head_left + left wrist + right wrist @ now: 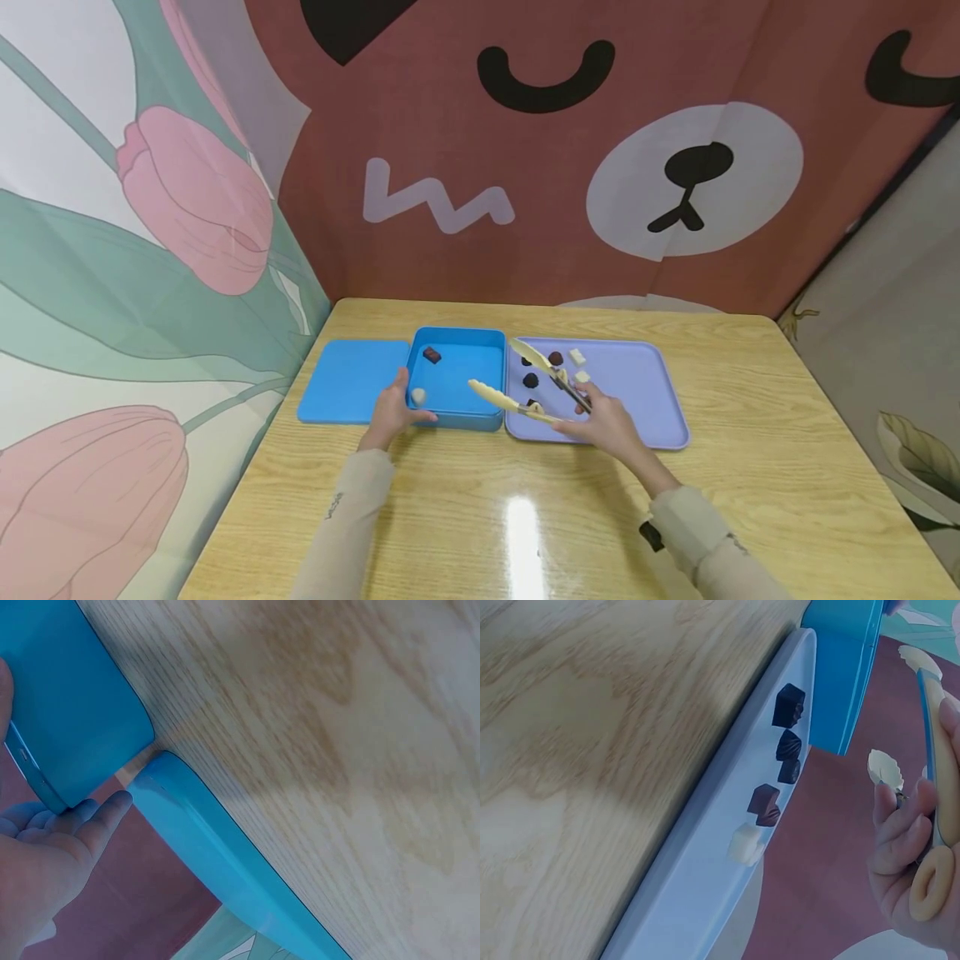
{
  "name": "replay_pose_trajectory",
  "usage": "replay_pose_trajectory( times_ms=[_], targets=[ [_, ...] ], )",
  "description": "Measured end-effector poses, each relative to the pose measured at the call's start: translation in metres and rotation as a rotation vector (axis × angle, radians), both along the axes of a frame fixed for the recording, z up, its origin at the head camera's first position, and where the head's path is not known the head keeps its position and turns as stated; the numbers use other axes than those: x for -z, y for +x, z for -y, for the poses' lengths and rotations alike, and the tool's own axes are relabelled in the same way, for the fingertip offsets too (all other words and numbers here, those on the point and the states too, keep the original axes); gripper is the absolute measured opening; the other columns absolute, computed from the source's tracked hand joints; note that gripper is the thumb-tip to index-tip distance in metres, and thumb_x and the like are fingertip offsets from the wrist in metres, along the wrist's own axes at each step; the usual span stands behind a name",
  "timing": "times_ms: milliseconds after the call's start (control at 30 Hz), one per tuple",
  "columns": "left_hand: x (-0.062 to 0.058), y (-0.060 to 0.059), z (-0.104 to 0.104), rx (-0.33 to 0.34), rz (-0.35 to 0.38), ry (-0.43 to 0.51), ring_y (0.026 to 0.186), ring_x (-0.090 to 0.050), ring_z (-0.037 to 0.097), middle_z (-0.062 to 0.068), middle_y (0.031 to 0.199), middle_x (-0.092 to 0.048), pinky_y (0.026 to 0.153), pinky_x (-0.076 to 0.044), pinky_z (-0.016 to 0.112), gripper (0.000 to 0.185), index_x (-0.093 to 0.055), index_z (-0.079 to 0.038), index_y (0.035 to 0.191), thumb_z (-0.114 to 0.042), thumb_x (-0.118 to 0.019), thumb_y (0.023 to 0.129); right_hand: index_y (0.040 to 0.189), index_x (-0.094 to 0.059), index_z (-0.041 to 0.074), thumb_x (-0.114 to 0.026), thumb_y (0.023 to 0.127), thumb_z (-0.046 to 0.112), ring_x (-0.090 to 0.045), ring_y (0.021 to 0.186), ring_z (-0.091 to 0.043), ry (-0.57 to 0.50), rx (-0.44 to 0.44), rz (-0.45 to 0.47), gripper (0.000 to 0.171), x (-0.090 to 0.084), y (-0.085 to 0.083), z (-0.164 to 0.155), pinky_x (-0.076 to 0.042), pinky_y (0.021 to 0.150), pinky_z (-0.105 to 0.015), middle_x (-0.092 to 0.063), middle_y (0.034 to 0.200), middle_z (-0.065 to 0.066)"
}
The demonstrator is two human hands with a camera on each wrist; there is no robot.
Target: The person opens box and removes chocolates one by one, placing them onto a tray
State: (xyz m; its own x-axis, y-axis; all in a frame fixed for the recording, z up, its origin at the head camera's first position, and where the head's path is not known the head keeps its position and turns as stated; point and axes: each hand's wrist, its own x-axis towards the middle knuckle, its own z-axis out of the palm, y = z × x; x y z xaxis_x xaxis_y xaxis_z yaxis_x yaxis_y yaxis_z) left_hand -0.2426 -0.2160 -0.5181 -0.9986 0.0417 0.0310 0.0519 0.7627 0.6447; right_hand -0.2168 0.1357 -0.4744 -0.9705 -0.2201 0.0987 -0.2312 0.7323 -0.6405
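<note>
My left hand (392, 412) holds the front left corner of an open blue box (465, 419), thumb along its front and fingers along its left wall. Inside the box lie a dark brown chocolate (432, 355) at the back left and a white chocolate (418, 397) near the hand. A pair of tongs (498, 395) with cream scalloped tips is in my right hand (606, 424). The tongs' arms are spread, above the left part of a purple tray (637, 392). Several chocolates sit there, among them a black one (531, 380) and a white one (577, 357); nothing shows between the tips.
A flat blue lid (351, 382) lies left of the box. Box and tray stand side by side on the wooden table (450, 517). Behind the table's back edge hangs a printed cloth (420, 267), with another flowered cloth (225, 367) at the left.
</note>
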Motion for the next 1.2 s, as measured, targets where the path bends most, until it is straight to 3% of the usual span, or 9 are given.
replay_pose_trajectory(
  times_ms=[100, 400, 633, 833, 967, 1200],
  targets=[
    [0.000, 0.000, -0.001, -0.001, 0.010, 0.006, 0.127, -0.023, 0.040, 0.026, 0.142, -0.015, 0.097, -0.031, 0.047, 0.108, -0.015, 0.009, 0.139, -0.029, -0.081, 0.062, 0.127, -0.046, 0.001, -0.078, 0.064, 0.042, -0.047, 0.059, -0.014, 0.007, 0.004, -0.005, 0.082, -0.002, -0.001, 0.005, -0.038, 0.049, -0.028, -0.057, 0.075, -0.002],
    [0.000, -0.001, -0.001, -0.011, 0.002, -0.002, 0.127, -0.023, 0.039, 0.026, 0.142, -0.016, 0.099, -0.030, 0.046, 0.108, -0.016, 0.011, 0.138, -0.028, -0.082, 0.061, 0.132, -0.042, 0.000, -0.080, 0.058, 0.046, -0.045, 0.062, -0.014, 0.060, -0.032, -0.002, 0.096, -0.005, -0.007, 0.018, -0.038, 0.049, -0.027, -0.054, 0.076, 0.000],
    [0.000, -0.001, -0.001, 0.000, -0.003, -0.002, 0.126, -0.023, 0.040, 0.027, 0.142, -0.016, 0.098, -0.030, 0.046, 0.108, -0.016, 0.011, 0.138, -0.029, -0.081, 0.061, 0.127, -0.045, -0.004, -0.082, 0.060, 0.033, -0.049, 0.065, -0.017, 0.090, -0.041, 0.009, 0.085, -0.010, -0.012, 0.032, -0.042, 0.052, -0.031, -0.057, 0.081, -0.006],
    [-0.001, -0.001, -0.001, -0.001, 0.001, -0.004, 0.127, -0.022, 0.040, 0.027, 0.142, -0.016, 0.098, -0.030, 0.046, 0.109, -0.016, 0.011, 0.138, -0.030, -0.081, 0.061, 0.116, -0.053, -0.003, -0.082, 0.059, 0.027, -0.049, 0.065, -0.017, 0.077, -0.071, -0.006, 0.070, -0.011, -0.017, 0.044, -0.042, 0.051, -0.030, -0.055, 0.077, -0.003],
    [0.000, -0.001, -0.001, -0.002, -0.001, -0.010, 0.126, -0.024, 0.040, 0.027, 0.142, -0.017, 0.098, -0.030, 0.047, 0.109, -0.017, 0.011, 0.138, -0.030, -0.081, 0.061, 0.115, -0.055, -0.001, -0.081, 0.060, 0.026, -0.048, 0.064, -0.016, 0.074, -0.091, -0.004, 0.066, -0.011, -0.021, 0.050, -0.041, 0.052, -0.029, -0.052, 0.074, 0.001],
    [0.000, -0.001, -0.001, 0.000, -0.003, 0.002, 0.127, -0.023, 0.040, 0.027, 0.142, -0.016, 0.099, -0.030, 0.046, 0.108, -0.016, 0.011, 0.138, -0.030, -0.081, 0.061, 0.100, -0.058, 0.002, -0.079, 0.063, 0.030, -0.044, 0.058, -0.014, 0.057, -0.116, 0.019, 0.051, -0.011, -0.027, 0.062, -0.037, 0.048, -0.027, -0.052, 0.070, -0.001]
  ],
)
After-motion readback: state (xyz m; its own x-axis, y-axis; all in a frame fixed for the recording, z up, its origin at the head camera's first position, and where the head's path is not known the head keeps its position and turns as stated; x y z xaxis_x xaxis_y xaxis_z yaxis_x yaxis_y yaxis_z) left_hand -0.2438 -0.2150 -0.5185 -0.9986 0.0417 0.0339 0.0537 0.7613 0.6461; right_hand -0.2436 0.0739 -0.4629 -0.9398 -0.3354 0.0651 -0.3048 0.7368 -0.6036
